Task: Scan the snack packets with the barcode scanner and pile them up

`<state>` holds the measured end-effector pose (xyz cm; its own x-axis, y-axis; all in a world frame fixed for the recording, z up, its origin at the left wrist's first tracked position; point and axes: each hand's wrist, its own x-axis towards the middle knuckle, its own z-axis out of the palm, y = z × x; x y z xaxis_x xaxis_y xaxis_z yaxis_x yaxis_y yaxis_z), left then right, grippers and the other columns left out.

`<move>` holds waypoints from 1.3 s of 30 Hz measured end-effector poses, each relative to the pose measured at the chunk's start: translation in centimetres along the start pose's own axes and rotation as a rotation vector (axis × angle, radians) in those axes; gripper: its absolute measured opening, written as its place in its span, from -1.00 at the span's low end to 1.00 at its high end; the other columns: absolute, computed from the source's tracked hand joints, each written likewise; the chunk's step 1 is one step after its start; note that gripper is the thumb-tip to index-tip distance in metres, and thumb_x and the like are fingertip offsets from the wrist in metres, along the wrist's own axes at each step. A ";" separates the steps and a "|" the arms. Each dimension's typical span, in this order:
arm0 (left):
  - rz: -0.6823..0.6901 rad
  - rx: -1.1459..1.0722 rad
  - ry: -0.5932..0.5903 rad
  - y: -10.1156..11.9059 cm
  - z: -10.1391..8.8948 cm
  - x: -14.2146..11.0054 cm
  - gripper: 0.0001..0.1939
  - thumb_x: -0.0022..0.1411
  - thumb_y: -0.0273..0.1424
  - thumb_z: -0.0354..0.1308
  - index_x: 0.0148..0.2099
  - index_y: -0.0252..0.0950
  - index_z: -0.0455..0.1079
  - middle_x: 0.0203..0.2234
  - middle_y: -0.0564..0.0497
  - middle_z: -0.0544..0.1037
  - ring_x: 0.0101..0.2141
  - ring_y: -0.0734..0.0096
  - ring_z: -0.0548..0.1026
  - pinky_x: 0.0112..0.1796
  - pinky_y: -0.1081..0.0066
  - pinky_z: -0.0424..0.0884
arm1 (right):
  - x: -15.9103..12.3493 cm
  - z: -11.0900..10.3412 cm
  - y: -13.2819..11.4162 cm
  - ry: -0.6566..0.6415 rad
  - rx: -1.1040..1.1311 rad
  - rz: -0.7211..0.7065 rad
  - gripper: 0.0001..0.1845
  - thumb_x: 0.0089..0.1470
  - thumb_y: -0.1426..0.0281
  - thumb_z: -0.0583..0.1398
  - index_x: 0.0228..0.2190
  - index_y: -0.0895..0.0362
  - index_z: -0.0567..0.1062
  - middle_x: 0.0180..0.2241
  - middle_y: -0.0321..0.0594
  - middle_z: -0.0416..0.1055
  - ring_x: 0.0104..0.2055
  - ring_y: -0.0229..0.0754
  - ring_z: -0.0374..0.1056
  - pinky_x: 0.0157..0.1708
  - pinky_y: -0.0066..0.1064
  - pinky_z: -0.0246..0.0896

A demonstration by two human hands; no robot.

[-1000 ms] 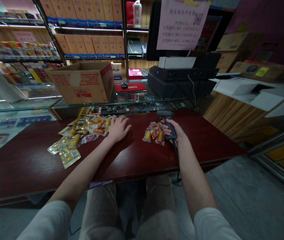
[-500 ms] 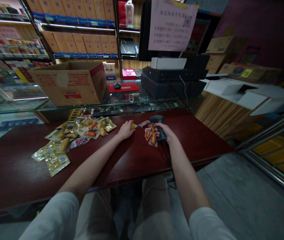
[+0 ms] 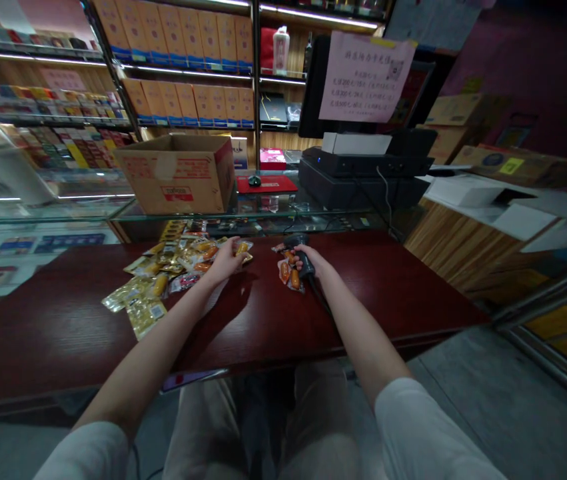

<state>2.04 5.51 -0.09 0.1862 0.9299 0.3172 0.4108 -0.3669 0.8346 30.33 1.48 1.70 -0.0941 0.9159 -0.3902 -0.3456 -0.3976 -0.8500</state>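
Observation:
My left hand (image 3: 226,259) is closed around a small yellow snack packet (image 3: 239,248) at the right edge of a spread of gold and orange snack packets (image 3: 163,280) on the dark red counter (image 3: 263,320). My right hand (image 3: 308,261) grips a black barcode scanner (image 3: 299,245), whose cable runs back along my forearm. Just left of the scanner lies a small pile of orange snack packets (image 3: 287,272). The two hands are about a hand's width apart.
A cardboard box (image 3: 178,172) stands on the glass display case (image 3: 88,210) behind the counter. A black register (image 3: 363,175) with a paper notice (image 3: 366,77) stands at the back right. Shelves of boxed goods (image 3: 188,63) fill the wall. White boxes (image 3: 488,193) lie at the right.
My left hand went from the large packet spread to the small pile, then drew back left holding one yellow packet. The right hand kept the scanner by the small pile.

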 end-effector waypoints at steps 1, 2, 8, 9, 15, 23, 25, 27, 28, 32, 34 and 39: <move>0.008 -0.025 0.006 0.0 -0.4 -0.3 -0.39 0.12 -0.27 0.25 0.20 -0.32 0.29 -0.12 -0.11 0.50 -0.14 0.20 0.51 -0.06 0.15 0.45 | 0.5 0.9 0.1 -0.015 -0.001 -0.003 -0.84 0.17 0.34 0.18 -0.36 0.14 0.29 -0.68 -0.44 0.19 -0.73 -0.43 0.04 -0.72 -0.61 -0.01; 0.012 -0.050 0.010 0.0 -0.7 -0.5 -0.42 0.12 -0.27 0.26 0.17 -0.32 0.31 -0.11 -0.12 0.50 -0.13 0.19 0.51 -0.06 0.15 0.45 | 0.8 1.6 0.3 -0.031 -0.002 -0.005 -0.83 0.17 0.35 0.19 -0.36 0.13 0.29 -0.68 -0.45 0.19 -0.72 -0.43 0.04 -0.72 -0.61 -0.01; -0.007 -0.267 -0.024 0.1 -0.9 -0.8 -0.49 0.08 -0.26 0.34 0.04 -0.25 0.29 -0.14 -0.05 0.49 -0.24 0.33 0.54 -0.19 0.24 0.51 | -0.6 2.5 0.6 -0.196 -0.009 -0.037 -0.84 0.12 0.35 0.21 -0.31 0.16 0.34 -0.65 -0.45 0.22 -0.73 -0.43 0.01 -0.74 -0.59 -0.03; -0.013 -0.311 -0.044 0.1 -0.8 -0.7 -0.47 0.09 -0.25 0.34 0.06 -0.23 0.26 -0.17 -0.02 0.49 -0.30 0.36 0.55 -0.24 0.26 0.52 | -1.2 2.2 0.7 -0.249 -0.016 -0.063 -0.83 0.11 0.34 0.22 -0.30 0.16 0.35 -0.65 -0.45 0.22 -0.74 -0.43 0.00 -0.74 -0.58 -0.04; 0.060 -0.234 -0.018 -0.2 -0.8 -1.3 -0.42 0.04 -0.30 0.37 0.08 -0.22 0.26 -0.20 -0.01 0.52 -0.16 0.27 0.53 -0.04 0.17 0.45 | -4.4 1.3 2.3 -0.506 -0.029 -0.202 -0.70 0.05 0.21 0.30 -0.33 0.13 0.35 -0.64 -0.47 0.24 -0.76 -0.45 -0.03 -0.75 -0.55 -0.04; -0.284 -0.837 -0.221 1.2 -1.1 -3.1 -0.70 0.11 -0.41 0.31 -0.10 -0.29 0.36 -0.25 -0.03 0.54 -0.33 0.47 0.49 -0.31 0.48 0.42 | -5.2 1.6 2.5 -0.537 -0.027 -0.245 -0.65 0.07 0.22 0.28 -0.18 0.17 0.38 -0.63 -0.50 0.24 -0.77 -0.45 -0.04 -0.76 -0.55 -0.07; -0.408 -1.046 -0.296 1.7 -1.5 -3.3 -0.84 0.18 -0.41 0.25 -0.17 -0.31 0.40 -0.35 -0.01 0.52 -0.45 0.54 0.41 -0.44 0.55 0.35 | -5.3 1.4 2.6 -0.545 -0.014 -0.245 -0.64 0.06 0.21 0.27 -0.19 0.17 0.38 -0.64 -0.50 0.23 -0.78 -0.45 -0.06 -0.77 -0.55 -0.09; -0.504 -1.204 -0.365 2.2 -1.9 -3.5 -0.86 0.25 -0.37 0.20 -0.16 -0.31 0.43 -0.44 0.02 0.46 -0.54 0.58 0.31 -0.53 0.58 0.28 | -5.3 1.2 2.6 -0.551 -0.011 -0.239 -0.64 0.06 0.20 0.27 -0.19 0.17 0.39 -0.64 -0.50 0.23 -0.78 -0.45 -0.06 -0.77 -0.54 -0.10; -0.534 -1.256 -0.393 2.5 -2.0 -3.6 -0.83 0.28 -0.35 0.19 -0.11 -0.31 0.44 -0.47 0.04 0.43 -0.57 0.60 0.27 -0.56 0.59 0.23 | -5.3 1.1 2.6 -0.554 -0.013 -0.236 -0.64 0.06 0.20 0.27 -0.19 0.17 0.39 -0.64 -0.50 0.23 -0.78 -0.45 -0.06 -0.77 -0.54 -0.10; -0.568 -1.284 -0.422 3.0 -2.2 -3.9 -0.71 0.32 -0.37 0.18 0.06 -0.30 0.44 -0.49 0.07 0.39 -0.62 0.65 0.20 -0.60 0.63 0.16 | -5.2 1.1 2.7 -0.583 -0.034 -0.209 -0.65 0.07 0.20 0.27 -0.20 0.17 0.38 -0.63 -0.49 0.23 -0.78 -0.45 -0.06 -0.77 -0.54 -0.09; -0.581 -1.233 -0.407 3.0 -2.2 -4.0 -0.69 0.33 -0.39 0.16 0.09 -0.32 0.43 -0.43 0.01 0.46 -0.58 0.62 0.27 -0.56 0.60 0.24 | -5.3 1.1 2.8 -0.605 -0.037 -0.192 -0.65 0.08 0.20 0.27 -0.20 0.16 0.37 -0.63 -0.50 0.23 -0.78 -0.46 -0.07 -0.77 -0.55 -0.08; -0.580 -1.107 -0.272 2.2 -1.8 -3.8 -0.88 0.27 -0.47 0.18 -0.14 -0.36 0.46 -0.34 -0.08 0.52 -0.47 0.51 0.40 -0.46 0.50 0.36 | -5.5 1.2 3.0 -0.634 -0.044 -0.182 -0.69 0.10 0.22 0.27 -0.25 0.15 0.34 -0.62 -0.51 0.22 -0.77 -0.48 -0.06 -0.76 -0.57 -0.06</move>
<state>0.63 1.17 1.36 0.4600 0.8627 -0.2103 -0.4415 0.4277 0.7888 28.70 -4.68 1.67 -0.5739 0.8182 0.0339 -0.3707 -0.2226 -0.9017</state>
